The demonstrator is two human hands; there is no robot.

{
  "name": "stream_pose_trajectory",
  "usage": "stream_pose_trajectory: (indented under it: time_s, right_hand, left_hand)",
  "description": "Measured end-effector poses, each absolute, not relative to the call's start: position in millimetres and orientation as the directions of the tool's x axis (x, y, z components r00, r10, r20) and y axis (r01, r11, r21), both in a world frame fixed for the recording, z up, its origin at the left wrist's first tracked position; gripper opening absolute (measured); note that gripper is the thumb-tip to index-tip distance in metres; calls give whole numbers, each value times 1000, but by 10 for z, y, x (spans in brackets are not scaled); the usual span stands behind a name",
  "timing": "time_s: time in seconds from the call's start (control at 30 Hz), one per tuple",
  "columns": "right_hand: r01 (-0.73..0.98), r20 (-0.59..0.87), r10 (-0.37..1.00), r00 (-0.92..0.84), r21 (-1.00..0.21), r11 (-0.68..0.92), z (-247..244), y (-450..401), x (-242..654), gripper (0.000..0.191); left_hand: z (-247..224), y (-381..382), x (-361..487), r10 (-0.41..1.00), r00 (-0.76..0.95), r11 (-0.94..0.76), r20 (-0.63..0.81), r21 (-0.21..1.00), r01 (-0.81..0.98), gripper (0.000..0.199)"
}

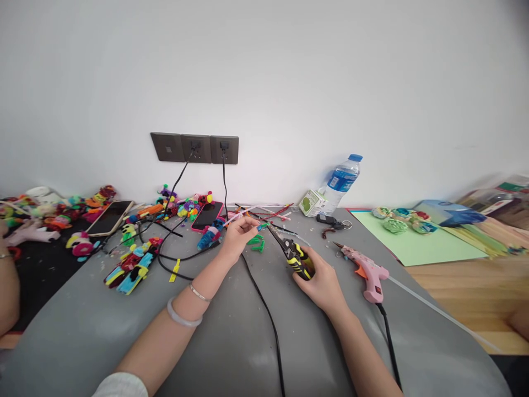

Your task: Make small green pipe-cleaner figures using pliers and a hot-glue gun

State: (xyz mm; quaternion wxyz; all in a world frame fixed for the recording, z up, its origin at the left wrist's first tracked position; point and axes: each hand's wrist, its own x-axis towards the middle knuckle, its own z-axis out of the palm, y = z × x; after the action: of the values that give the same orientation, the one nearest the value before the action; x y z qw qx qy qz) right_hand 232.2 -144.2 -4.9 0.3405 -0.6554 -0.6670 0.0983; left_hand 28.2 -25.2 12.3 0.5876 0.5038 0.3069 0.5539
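Grey table [223,353] seen from above, with a person's two bare hands meeting near its middle. The left hand [238,237] has thumb and fingers pinched together, apparently on a small green piece [263,226], right beside the tip of the needle-nose pliers [292,258]. The right hand [320,278] is wrapped around their black-and-yellow handles; whether the tips touch the piece is too small to tell. The likeliest mishap is a nipped fingertip, since skin and metal are so close. The piece is tiny, so a weak pinch could let it drop among the loose green scraps [259,242] just below, where it would be hard to pick out. To the right lies a pink glue gun [367,270], nozzle facing far left; if hot, it could burn the right arm should that swing outward. Its black cord [388,342] runs toward the near edge, and a tug might drag it. Another black cable [264,311], between the forearms, could snag a sleeve.
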Motion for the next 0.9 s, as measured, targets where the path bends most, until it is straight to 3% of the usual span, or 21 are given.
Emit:
stream_pose_trajectory:
  time_s: [0.43, 0.9]
  right_hand:
    - [794, 307, 949, 79, -594, 126, -31, -1443, 2316, 46]
    - [804, 298, 951, 85, -584, 111, -23, -1443, 2317, 42]
  left_hand:
    - [92, -246, 276, 953, 260, -58, 159, 932, -358, 23]
    - [114, -270, 268, 928, 301, -110, 219, 934, -340, 22]
